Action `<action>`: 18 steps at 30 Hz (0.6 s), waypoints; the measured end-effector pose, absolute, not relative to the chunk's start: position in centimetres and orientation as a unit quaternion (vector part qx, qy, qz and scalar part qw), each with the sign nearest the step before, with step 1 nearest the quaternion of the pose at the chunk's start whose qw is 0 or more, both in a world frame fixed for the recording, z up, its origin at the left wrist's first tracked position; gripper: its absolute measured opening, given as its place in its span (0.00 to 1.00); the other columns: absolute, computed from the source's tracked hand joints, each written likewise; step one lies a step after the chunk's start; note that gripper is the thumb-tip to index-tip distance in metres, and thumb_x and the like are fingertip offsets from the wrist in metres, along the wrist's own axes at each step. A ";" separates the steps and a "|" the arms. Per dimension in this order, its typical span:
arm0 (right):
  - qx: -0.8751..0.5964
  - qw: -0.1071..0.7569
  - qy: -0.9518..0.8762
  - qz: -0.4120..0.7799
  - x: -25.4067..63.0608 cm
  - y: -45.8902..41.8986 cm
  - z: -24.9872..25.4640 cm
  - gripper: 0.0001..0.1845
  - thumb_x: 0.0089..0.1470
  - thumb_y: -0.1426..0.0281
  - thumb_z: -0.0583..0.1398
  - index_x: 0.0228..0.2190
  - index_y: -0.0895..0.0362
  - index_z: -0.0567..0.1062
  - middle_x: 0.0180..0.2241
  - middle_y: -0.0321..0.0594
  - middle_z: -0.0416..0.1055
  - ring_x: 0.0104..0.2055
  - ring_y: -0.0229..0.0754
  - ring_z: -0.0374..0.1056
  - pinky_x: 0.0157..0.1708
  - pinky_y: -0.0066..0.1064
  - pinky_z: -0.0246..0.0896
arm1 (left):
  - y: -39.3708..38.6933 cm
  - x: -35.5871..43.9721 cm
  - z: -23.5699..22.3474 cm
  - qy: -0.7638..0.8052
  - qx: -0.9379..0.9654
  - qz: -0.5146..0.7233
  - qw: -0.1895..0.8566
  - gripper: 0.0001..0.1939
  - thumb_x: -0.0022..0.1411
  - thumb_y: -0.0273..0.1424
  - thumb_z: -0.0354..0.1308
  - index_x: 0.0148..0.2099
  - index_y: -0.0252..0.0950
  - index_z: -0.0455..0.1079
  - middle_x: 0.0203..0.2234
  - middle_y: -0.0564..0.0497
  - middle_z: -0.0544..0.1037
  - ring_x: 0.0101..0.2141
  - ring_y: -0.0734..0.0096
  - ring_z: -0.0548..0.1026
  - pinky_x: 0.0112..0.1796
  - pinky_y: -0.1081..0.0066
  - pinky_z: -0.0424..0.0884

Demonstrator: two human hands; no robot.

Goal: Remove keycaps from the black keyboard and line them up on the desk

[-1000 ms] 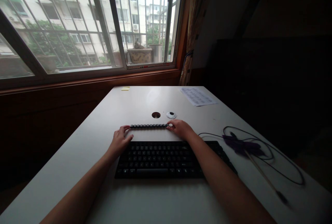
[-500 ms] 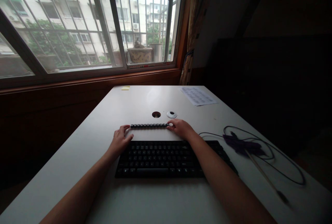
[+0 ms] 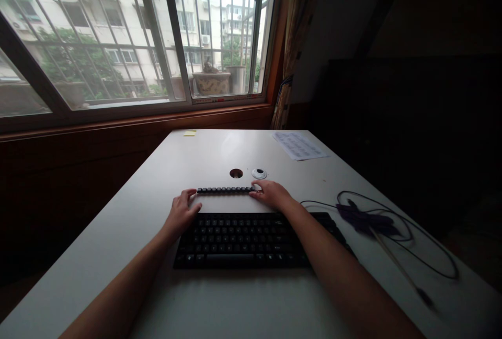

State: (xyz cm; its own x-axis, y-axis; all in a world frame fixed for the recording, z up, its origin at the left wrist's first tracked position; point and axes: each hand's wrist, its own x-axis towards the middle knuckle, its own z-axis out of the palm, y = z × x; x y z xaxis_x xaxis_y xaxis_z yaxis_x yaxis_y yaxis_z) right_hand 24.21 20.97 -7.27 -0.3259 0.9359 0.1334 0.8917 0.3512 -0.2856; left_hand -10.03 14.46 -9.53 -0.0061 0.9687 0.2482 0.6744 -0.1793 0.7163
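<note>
A straight row of black keycaps (image 3: 225, 190) lies on the white desk, behind a black keyboard (image 3: 235, 239). My left hand (image 3: 183, 212) rests at the left end of the row, its index finger touching the end keycap and its thumb spread away toward me. At the right end, my right hand (image 3: 271, 195) has thumb and fingers closed around the last keycap, which they partly hide. My right forearm passes over the right part of the keyboard and covers some of its keys.
The white desk (image 3: 157, 171) has a round cable hole (image 3: 236, 173) with its cover (image 3: 259, 173) beside it. Printed sheets (image 3: 300, 145) and a yellow sticky note (image 3: 190, 133) lie at the far end. On the right are a looped cable (image 3: 431, 263) and a dark purple cloth-like thing (image 3: 364, 218).
My right hand's fingertips have shifted slightly left and closed over the right end of the keycap row. My left hand and the keyboard stay where they were.
</note>
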 end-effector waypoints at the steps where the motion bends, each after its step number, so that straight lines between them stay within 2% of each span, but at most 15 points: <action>1: -0.565 0.134 -0.810 0.081 24.2 21.0 -7.3 0.26 0.54 0.50 0.59 0.51 0.48 0.72 0.46 0.43 0.76 0.45 0.48 0.72 0.43 0.33 0.62 | 14.5 -10.0 -9.5 0.608 0.675 0.364 0.203 0.24 0.58 0.37 0.56 0.56 0.39 0.63 0.52 0.44 0.72 0.57 0.54 0.65 0.56 0.54 0.62; 5: -0.566 0.128 -0.810 0.079 24.1 21.0 -7.3 0.26 0.55 0.50 0.59 0.51 0.48 0.72 0.47 0.43 0.75 0.47 0.49 0.71 0.44 0.34 0.62 | 14.5 -10.0 -9.5 0.608 0.673 0.367 0.205 0.24 0.58 0.37 0.56 0.56 0.39 0.63 0.52 0.44 0.71 0.56 0.53 0.65 0.57 0.54 0.62; 18: -0.569 0.134 -0.809 0.069 23.9 20.8 -7.1 0.24 0.55 0.51 0.59 0.50 0.48 0.73 0.44 0.43 0.77 0.43 0.48 0.72 0.40 0.33 0.62 | 14.1 -9.8 -9.0 0.616 0.674 0.357 0.198 0.23 0.59 0.36 0.56 0.56 0.39 0.63 0.52 0.44 0.72 0.56 0.54 0.65 0.56 0.54 0.62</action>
